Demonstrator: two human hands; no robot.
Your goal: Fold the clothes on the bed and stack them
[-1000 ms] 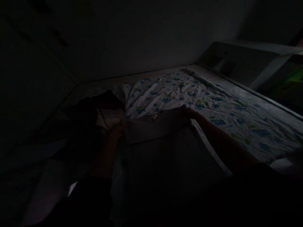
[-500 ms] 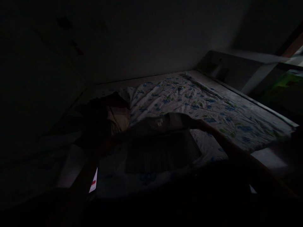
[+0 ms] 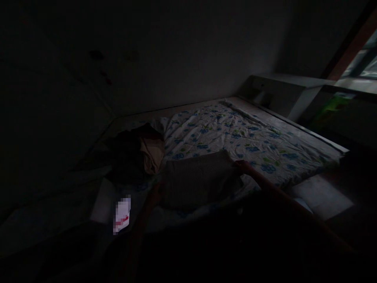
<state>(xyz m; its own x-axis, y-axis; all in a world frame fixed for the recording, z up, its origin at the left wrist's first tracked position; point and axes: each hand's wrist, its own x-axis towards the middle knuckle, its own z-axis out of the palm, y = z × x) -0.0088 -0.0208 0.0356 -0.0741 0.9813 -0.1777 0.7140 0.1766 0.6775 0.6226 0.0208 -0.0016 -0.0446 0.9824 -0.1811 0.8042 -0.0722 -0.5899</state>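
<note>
A grey, finely striped shirt [image 3: 197, 177] lies folded into a rough rectangle on the near part of the bed. My right hand [image 3: 242, 166] pinches its right edge near the far corner, fingers closed. At the left edge, my left hand [image 3: 158, 192] is closed on the cloth, though deep shadow blurs its fingers. A heap of dark and beige clothes [image 3: 151, 151] sits just beyond and left of the shirt. Nearer my left forearm lies a lit phone-like screen [image 3: 122, 215], partly pixelated.
Under everything spreads a white bedsheet [image 3: 212, 129] with blue and green flowers, wrinkled toward the wall. A pale ledge [image 3: 297, 80] runs along the right, with a green item [image 3: 332, 106] beside it. A pale flat object [image 3: 322, 196] lies by my right forearm. The room is very dark.
The shirt, raised and bent between my hands before, now lies flatter on the bed. My left hand has moved right along with its edge, uncovering more of the bright screen. The view has shifted.
</note>
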